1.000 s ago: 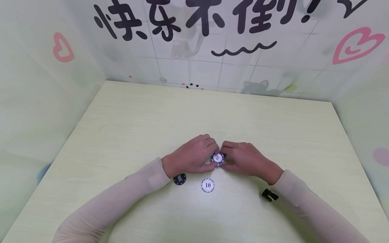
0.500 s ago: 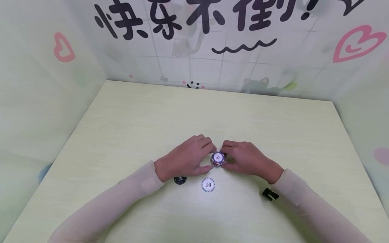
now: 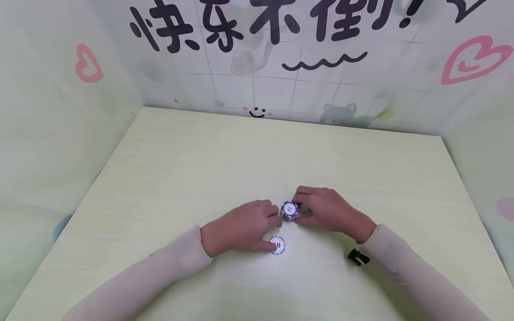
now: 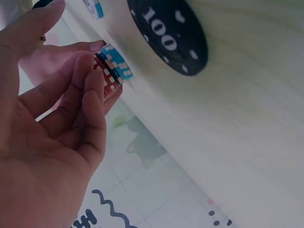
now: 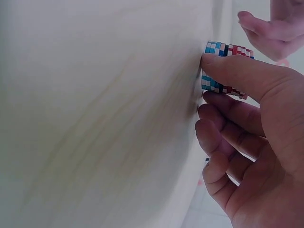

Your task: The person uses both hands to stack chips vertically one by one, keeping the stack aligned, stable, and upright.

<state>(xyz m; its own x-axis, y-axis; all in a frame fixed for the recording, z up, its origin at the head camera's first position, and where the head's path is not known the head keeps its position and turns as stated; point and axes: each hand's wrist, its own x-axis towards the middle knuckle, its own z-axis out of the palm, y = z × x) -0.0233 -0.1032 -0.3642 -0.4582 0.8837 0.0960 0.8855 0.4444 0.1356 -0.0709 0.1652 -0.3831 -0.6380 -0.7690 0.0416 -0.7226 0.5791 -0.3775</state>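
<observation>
A stack of poker chips (image 3: 289, 209) stands upright on the table with a blue 10 chip on top. In the right wrist view, light-blue, dark and red edges show along the stack (image 5: 216, 47). My right hand (image 3: 325, 208) pinches it low down between thumb and index finger. My left hand (image 3: 242, 228) hovers apart from the stack, its thumb over a white 10 chip (image 3: 279, 246) and its fingers bent, holding nothing. Whether the thumb touches that chip I cannot tell. A black 100 chip (image 4: 168, 35) lies flat in the left wrist view; the left hand hides it from the head view.
A small black clip-like object (image 3: 357, 257) lies by the right sleeve. The pale wooden table (image 3: 225, 151) meets printed white walls at the back and both sides.
My left hand has let go of the stack and come back toward the body, over the white chip, covering the black one. The right hand keeps its hold on the stack.
</observation>
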